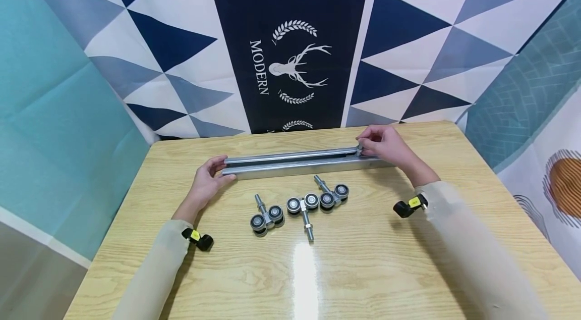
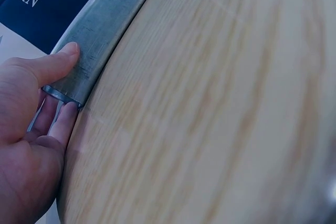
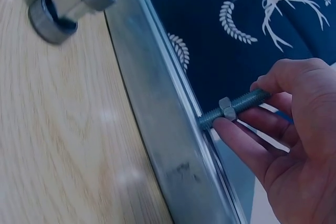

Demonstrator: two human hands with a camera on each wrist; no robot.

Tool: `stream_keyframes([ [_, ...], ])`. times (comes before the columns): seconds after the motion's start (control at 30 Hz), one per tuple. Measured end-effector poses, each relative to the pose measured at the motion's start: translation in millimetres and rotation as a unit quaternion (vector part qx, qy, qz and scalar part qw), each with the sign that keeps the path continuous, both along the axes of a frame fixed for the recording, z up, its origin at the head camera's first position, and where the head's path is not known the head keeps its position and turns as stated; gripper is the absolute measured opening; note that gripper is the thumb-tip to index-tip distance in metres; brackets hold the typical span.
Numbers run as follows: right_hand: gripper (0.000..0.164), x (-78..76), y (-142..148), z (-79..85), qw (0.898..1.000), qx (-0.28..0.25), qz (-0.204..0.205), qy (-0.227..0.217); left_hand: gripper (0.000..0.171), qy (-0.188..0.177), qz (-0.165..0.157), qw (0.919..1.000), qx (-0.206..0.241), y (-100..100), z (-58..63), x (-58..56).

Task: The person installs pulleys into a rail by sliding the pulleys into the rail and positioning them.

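Observation:
A long metal channel track (image 1: 290,164) lies across the far part of the table, its slot facing up. My left hand (image 1: 208,178) grips its left end, thumb (image 2: 62,64) on the near wall and fingers round the far side. Toward the right end, my right hand (image 1: 385,146) pinches a threaded bolt (image 3: 239,106) that carries a hex nut (image 3: 227,109) and stands up out of the slot. Whatever sits below the bolt is hidden inside the track. In front of the track lie three roller trolleys: left (image 1: 267,219), middle (image 1: 303,207) and right (image 1: 333,194).
The wood-grain table (image 1: 363,269) carries all of this. Behind its far edge hangs a patterned cloth (image 1: 290,108) with a deer print. A teal wall (image 1: 68,108) stands on the left. Each wrist wears a small black camera, such as the right one (image 1: 410,206).

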State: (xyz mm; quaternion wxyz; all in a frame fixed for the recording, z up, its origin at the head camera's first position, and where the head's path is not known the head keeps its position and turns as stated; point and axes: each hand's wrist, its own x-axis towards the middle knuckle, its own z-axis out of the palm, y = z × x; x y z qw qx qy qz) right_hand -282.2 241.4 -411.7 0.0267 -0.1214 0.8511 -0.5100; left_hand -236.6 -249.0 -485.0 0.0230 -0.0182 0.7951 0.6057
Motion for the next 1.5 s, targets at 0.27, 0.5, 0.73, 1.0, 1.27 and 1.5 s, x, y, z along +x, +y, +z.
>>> stream_keyframes([
  [0.27,0.019,-2.0,-25.3,0.2,1.0,-0.01,0.02,-0.022,0.07,0.001,-0.001,1.0,0.001,1.5,-0.6,-1.6],
  [0.5,0.014,-3.8,-52.7,-0.6,0.999,-0.006,0.044,-0.018,0.071,0.003,-0.001,1.0,-0.001,1.2,-1.3,-1.6],
  [0.73,0.02,-4.8,-82.4,0.7,0.997,-0.017,0.075,-0.032,0.071,0.002,-0.002,1.0,-0.005,0.8,-1.1,-1.5],
  [1.0,0.014,-8.0,-120.1,-0.4,0.995,-0.018,0.099,-0.025,0.072,-0.001,-0.002,1.0,-0.001,-0.7,-0.8,1.5],
  [1.27,0.012,-7.9,-142.6,2.8,0.994,-0.007,0.104,-0.017,0.072,0.003,-0.002,1.0,-0.008,-1.3,1.6,2.2],
  [1.5,0.014,-5.5,-140.4,2.8,0.996,0.007,0.094,-0.006,0.071,0.002,-0.003,0.9999,-0.01,0.0,1.6,2.4],
])
